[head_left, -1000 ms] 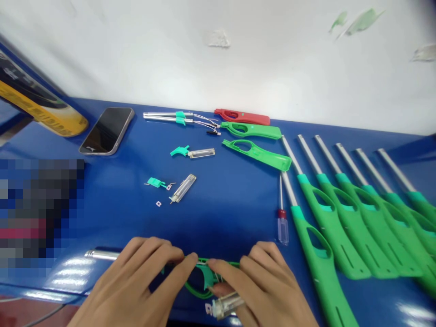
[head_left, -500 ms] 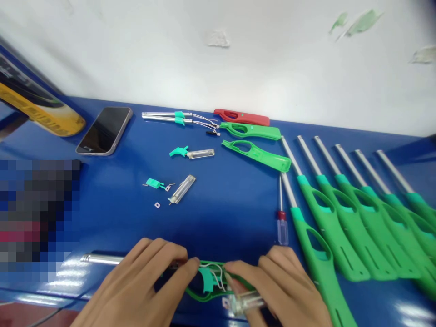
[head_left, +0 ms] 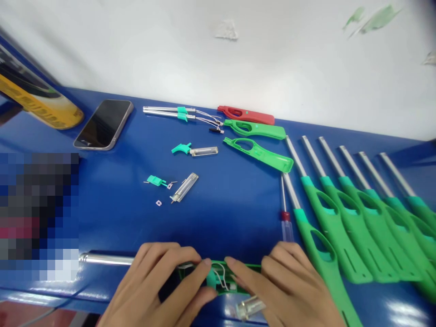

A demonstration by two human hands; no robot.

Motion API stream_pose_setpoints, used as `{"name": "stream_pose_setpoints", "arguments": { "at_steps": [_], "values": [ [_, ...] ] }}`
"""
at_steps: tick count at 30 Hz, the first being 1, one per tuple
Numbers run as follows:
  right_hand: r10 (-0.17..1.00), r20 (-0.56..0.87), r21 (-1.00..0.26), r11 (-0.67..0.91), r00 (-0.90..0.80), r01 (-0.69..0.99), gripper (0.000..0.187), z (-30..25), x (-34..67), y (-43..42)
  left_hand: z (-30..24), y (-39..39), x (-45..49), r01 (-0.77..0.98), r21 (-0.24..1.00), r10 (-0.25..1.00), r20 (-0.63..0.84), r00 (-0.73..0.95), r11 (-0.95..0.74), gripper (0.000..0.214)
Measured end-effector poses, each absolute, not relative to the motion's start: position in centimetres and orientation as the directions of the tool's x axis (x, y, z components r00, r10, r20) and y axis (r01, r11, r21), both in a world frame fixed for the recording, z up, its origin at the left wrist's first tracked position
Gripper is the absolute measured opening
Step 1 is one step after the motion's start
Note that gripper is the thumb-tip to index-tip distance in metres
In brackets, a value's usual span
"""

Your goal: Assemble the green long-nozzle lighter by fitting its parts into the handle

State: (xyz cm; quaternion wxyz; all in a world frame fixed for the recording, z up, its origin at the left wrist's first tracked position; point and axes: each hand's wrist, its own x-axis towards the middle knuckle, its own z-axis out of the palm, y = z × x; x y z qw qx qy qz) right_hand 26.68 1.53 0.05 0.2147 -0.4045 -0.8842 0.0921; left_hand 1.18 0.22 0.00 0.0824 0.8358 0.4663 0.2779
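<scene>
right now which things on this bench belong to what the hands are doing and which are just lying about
In hand: left hand and right hand on the open green lighter, its metal tube, clear tank by the right thumb.
Lying about: phone, screwdriver, finished green lighters, red shell, spare tank.

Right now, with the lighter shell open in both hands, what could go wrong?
1. Thin white wires loop loose out of the open lighter shell between the left hand and right hand; they could get pinched or torn off.
2. The clear fuel tank sits under the right hand at the near edge of the blue table; it may slip off.
</scene>
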Motion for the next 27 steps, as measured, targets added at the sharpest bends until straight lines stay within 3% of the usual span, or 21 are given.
{"name": "stream_pose_setpoints", "arguments": {
  "at_steps": [4, 7, 12, 27],
  "values": [
    [0.716, 0.317, -0.262, 0.696, -0.622, 0.668, 0.036, 0.5, 26.4, 2.1, -0.4, 0.3, 1.1, 0.697, 0.439, 0.817, 0.404, 0.411, -0.567, 0.018],
    [0.724, 0.420, -0.234, 0.669, -0.547, 0.705, 0.042, 0.7, 25.8, 2.3, -0.6, 0.3, 0.9, 0.667, 0.479, 0.819, 0.397, 0.415, -0.571, 0.019],
    [0.658, 0.293, -0.145, 0.747, -0.693, 0.648, 0.033, 1.1, 25.9, 2.4, -0.9, 0.2, 0.9, 0.672, 0.492, 0.831, 0.378, 0.408, -0.554, 0.019],
    [0.617, 0.310, -0.089, 0.777, -0.724, 0.624, 0.039, 1.4, 25.4, 2.2, -1.0, -0.1, 0.9, 0.642, 0.520, 0.825, 0.395, 0.403, -0.563, 0.020]
  ]
}}
